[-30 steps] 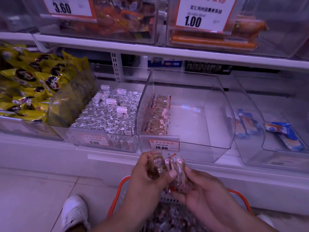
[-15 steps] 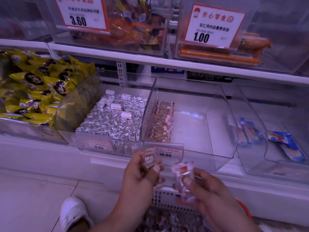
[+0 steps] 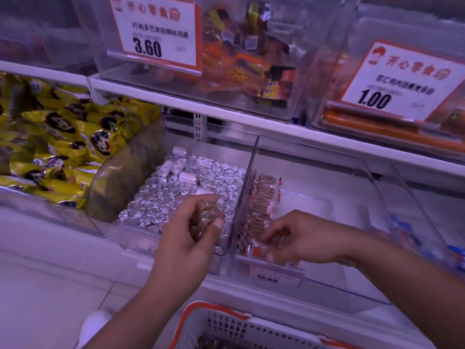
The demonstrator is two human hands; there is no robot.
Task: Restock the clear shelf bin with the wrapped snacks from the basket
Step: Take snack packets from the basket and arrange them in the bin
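Basket (image 3: pixel 226 323) at the bottom edge, left hand (image 3: pixel 191 238) pinching a wrapped snack (image 3: pixel 207 210) over the silver sweets (image 3: pixel 176 197), right hand (image 3: pixel 299 241) setting a snack packet (image 3: pixel 259 250) at the clear bin's (image 3: pixel 352 222) front left corner, beside the row of snacks (image 3: pixel 261 200)

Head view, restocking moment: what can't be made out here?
- Basket: cut off by the bottom edge; its contents barely show.
- Left hand: motion blur smears the snacks it holds; count unclear.
- Right hand: fingers cover the snack it places in the bin.
- Bin's price label: too blurred to read.
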